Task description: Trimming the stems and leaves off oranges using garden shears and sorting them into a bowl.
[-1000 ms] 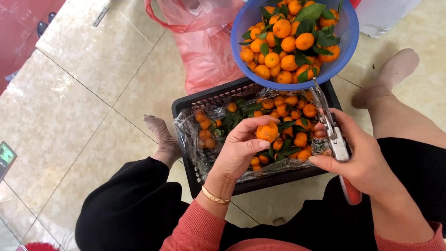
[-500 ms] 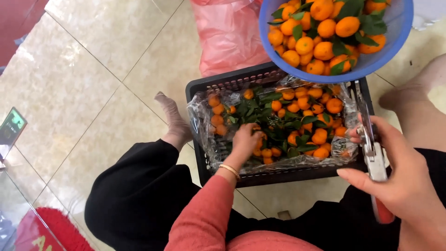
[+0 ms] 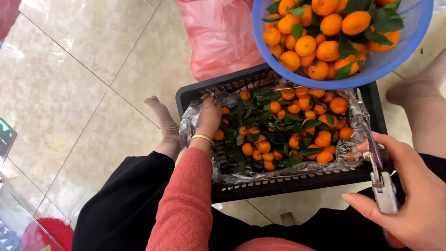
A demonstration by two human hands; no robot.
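Left hand [image 3: 209, 117] now reaches deeper into black crate [image 3: 195, 90], fingers curled among tangerines [image 3: 297, 122]; right hand [image 3: 409, 195] grips shears [image 3: 381, 181]; pink bag [image 3: 218, 37] behind.

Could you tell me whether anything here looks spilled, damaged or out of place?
Nothing stands out. The tangerines lie inside the lined black crate, the rest sit in the blue basket, and none have rolled onto the tiled floor.

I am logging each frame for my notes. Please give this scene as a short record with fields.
left hand: left hand reaches into the crate, among the fruit at its left end
right hand: right hand holds metal pruning shears
crate: black plastic crate, lined with clear plastic, holding leafy tangerines
bowl: blue colander full of tangerines, above the crate
floor: pink plastic bag on beige tiles
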